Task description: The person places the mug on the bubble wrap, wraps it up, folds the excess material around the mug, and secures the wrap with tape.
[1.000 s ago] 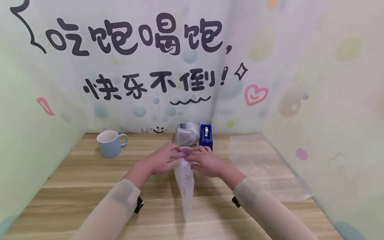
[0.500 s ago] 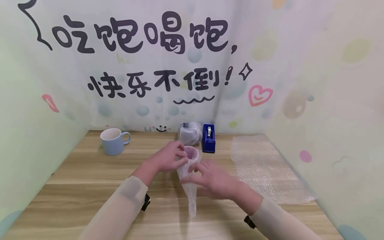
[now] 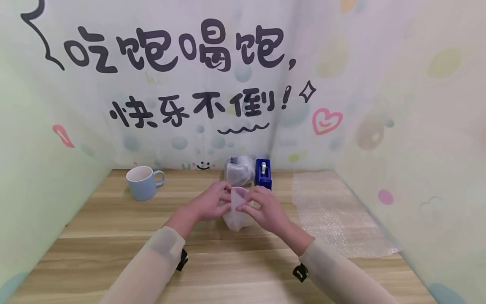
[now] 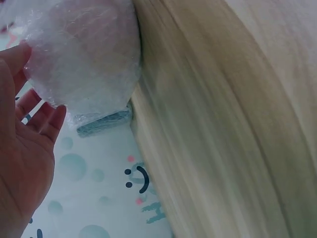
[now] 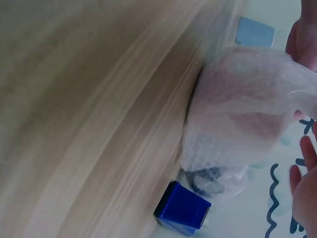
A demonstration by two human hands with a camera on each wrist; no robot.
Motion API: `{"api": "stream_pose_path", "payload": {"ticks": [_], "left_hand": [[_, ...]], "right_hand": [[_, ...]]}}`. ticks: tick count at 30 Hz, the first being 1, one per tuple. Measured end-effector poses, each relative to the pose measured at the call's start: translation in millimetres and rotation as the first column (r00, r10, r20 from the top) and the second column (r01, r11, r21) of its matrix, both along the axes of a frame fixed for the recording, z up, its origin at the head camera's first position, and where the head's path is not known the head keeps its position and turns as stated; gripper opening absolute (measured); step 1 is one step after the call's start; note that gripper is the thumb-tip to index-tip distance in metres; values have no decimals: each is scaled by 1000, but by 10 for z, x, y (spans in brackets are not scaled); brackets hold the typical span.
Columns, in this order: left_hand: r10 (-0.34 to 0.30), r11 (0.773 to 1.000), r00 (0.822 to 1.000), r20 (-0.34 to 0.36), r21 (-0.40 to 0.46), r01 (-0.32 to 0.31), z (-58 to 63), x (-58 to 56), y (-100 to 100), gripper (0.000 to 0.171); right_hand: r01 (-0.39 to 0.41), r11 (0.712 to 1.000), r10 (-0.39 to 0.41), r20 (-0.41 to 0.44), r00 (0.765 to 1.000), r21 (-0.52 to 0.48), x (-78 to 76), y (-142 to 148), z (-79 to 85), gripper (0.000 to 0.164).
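Note:
A pink cup [image 5: 247,114] stands upright on the table, wrapped in bubble wrap [image 3: 236,220]. Its rim and pink inside show between the hands in the head view. My left hand [image 3: 213,203] holds the wrapped cup from the left; its fingertips [image 4: 59,111] press on the wrap near the rim. My right hand [image 3: 265,209] pinches the loose end of the wrap and holds it raised against the cup's mouth. In the right wrist view, the raised wrap leaves the frame at the right edge, so the pinch itself is hidden there.
Behind the cup stand another bubble-wrapped item [image 3: 240,171] and a blue tape dispenser [image 3: 263,175]. A light blue mug [image 3: 142,185] sits at the back left. A flat bubble wrap sheet [image 3: 338,215] covers part of the table's right side, near the wall.
The tail of wrap that hung down toward the front has been lifted to the cup's mouth. My right hand drew back to it, then moved forward with it; my left hand stayed at the cup.

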State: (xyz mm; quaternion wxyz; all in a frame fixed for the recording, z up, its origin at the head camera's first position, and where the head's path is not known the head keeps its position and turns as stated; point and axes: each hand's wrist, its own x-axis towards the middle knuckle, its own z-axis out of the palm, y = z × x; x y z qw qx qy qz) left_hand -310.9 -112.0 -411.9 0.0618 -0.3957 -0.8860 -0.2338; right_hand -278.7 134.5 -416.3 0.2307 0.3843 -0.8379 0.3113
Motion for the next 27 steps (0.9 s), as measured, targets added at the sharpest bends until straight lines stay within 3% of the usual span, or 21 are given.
{"api": "stream_pose_path", "payload": {"ticks": [2,4,8,12,15,18,22,27], "left_hand": [[-14,1000,1000,-28,27,15,-28,-4,-7,27],[-28,998,997,-70,47,32,-54,-10,-17,27],[-26,996,998,-59,81,30,-95,-4,-32,25],[20,994,995,101,108,-31,-108,30,-27,32],[75,986,966,246,128,-109,-107,60,-9,44],[110,978,942,316,135,-160,-112,72,15,52],[110,977,955,274,146,-154,-120,67,36,43],[87,978,976,200,169,-121,-124,66,42,35]], "right_hand": [[22,1000,-21,91,996,-9,-75,-19,2,14],[24,1000,-25,128,991,12,-146,-34,10,14],[17,994,-22,42,999,104,-271,-57,25,23],[42,989,-40,-17,999,144,-322,-84,33,27],[73,987,-75,6,997,143,-314,-103,42,24],[115,983,-121,37,992,140,-303,-118,40,23],[160,977,-172,82,982,142,-283,-140,46,22],[191,979,-203,216,955,73,-207,-135,40,23]]}}
